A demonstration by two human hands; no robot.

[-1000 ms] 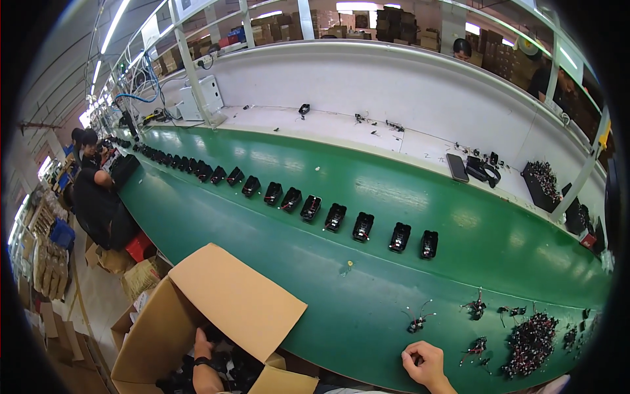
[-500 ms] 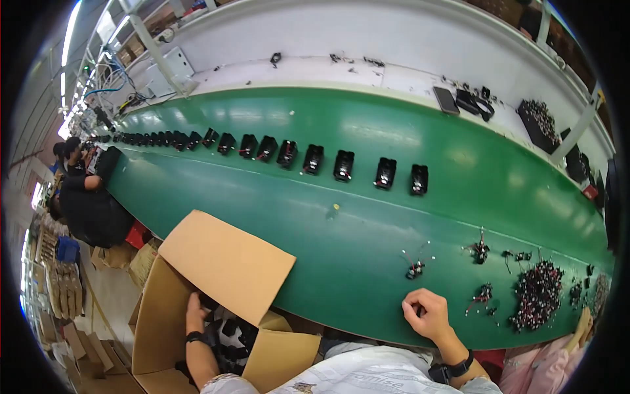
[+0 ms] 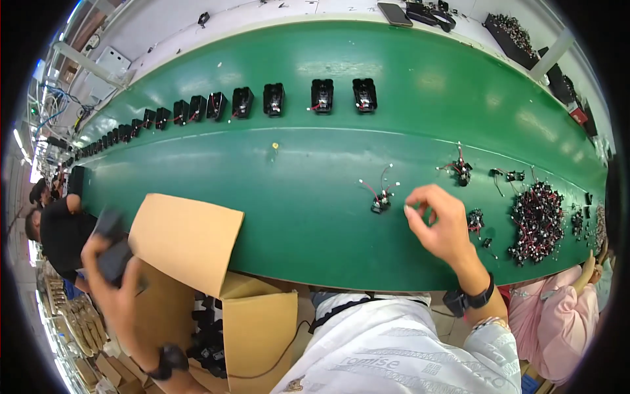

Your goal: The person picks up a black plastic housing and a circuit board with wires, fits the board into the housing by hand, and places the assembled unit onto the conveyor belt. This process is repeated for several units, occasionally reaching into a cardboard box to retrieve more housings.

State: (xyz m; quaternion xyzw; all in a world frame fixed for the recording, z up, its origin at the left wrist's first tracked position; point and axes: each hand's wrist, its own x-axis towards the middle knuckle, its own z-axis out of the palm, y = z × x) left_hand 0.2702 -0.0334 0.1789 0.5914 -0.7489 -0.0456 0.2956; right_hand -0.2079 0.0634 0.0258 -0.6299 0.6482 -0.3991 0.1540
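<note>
My left hand (image 3: 113, 282) is raised over the left side of the cardboard box (image 3: 262, 328), gripping a black plastic housing (image 3: 113, 253); both are smeared by motion. More black parts (image 3: 209, 341) lie inside the box, partly hidden by its flaps. Over the green table (image 3: 308, 230), my right hand (image 3: 443, 223) has loosely curved fingers, with a gap inside the curl and nothing visible in it. Just left of its fingertips lies a small black wired assembly (image 3: 380, 202) with red leads and white connectors. A second wired assembly (image 3: 463, 172) sits beyond it.
A row of black housings (image 3: 273, 100) runs along the table to the far left. To the right is a heap of wired parts (image 3: 538, 223). A phone (image 3: 395, 14) rests on the back ledge. People (image 3: 62, 223) sit at left; another in pink (image 3: 545, 315) at right.
My left hand has come up out of the box with a black housing. My right hand has moved forward beside the wired assembly and its fingers have loosened. The view has shifted.
</note>
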